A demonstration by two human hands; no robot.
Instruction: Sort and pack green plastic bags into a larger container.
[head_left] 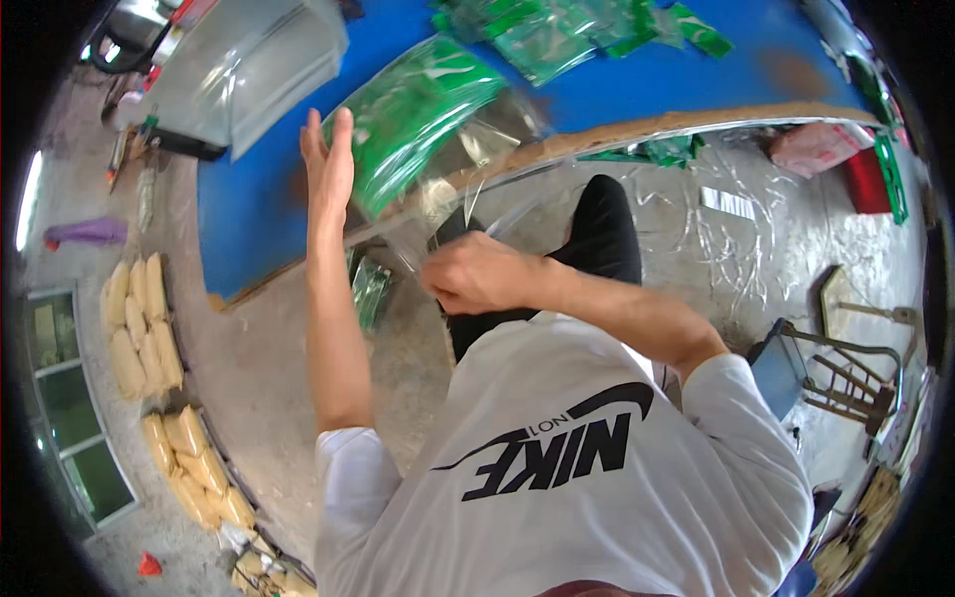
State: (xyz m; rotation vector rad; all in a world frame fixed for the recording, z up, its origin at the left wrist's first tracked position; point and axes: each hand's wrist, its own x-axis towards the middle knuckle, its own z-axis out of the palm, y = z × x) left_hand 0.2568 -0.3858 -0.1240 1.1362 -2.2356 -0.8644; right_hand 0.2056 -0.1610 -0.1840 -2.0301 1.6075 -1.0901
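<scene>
Blue table (249, 219) over concrete floor | clear plastic bag of green packets (418, 114) held above table edge, slanted, contents apparently settling downward | left hand (328, 159) flat, fingers spread, steadying the bag's side | right hand (477, 274) grip pinching the bag's lower clear edge | more green packets (577, 30) heaped at table's far side

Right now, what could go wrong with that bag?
1. The clear bag of green packets is gripped only at its lower edge by the right hand; it may sag or slip.
2. The left hand is flat beside it, not gripping, so packets could spill onto the blue table.
</scene>
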